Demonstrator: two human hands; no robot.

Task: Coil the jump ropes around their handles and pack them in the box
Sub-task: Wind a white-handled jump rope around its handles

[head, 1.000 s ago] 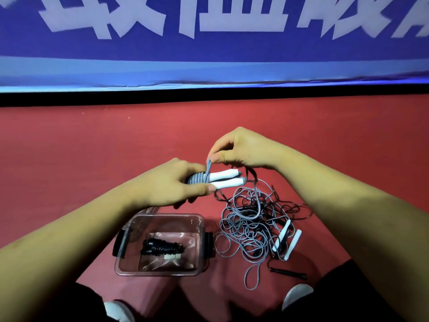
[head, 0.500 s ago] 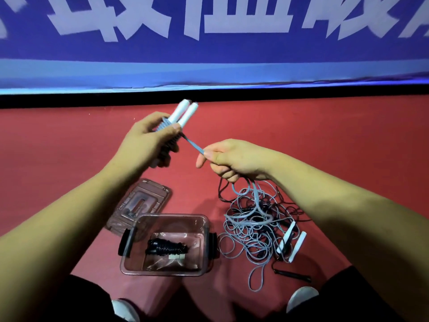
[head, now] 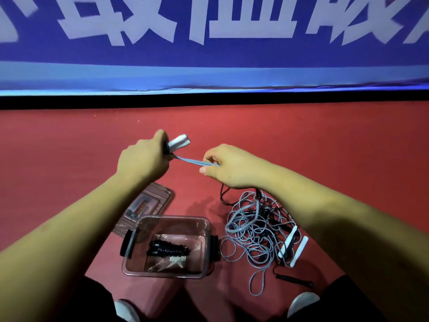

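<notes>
floor: red floor (head: 69, 147) across the lower part | wall: blue banner (head: 139, 55) with big white characters (head: 250, 34), pale blue band (head: 209, 75) along its lower edge | black strip (head: 209, 99) between banner and floor | bottom edge: two white shoe tips (head: 303, 303), well apart

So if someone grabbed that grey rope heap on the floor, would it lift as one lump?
Probably not: the grey rope heap lies in loose, limp loops, so it would likely dangle and trail. Black cord looks tangled in, so that may drag along.
</notes>
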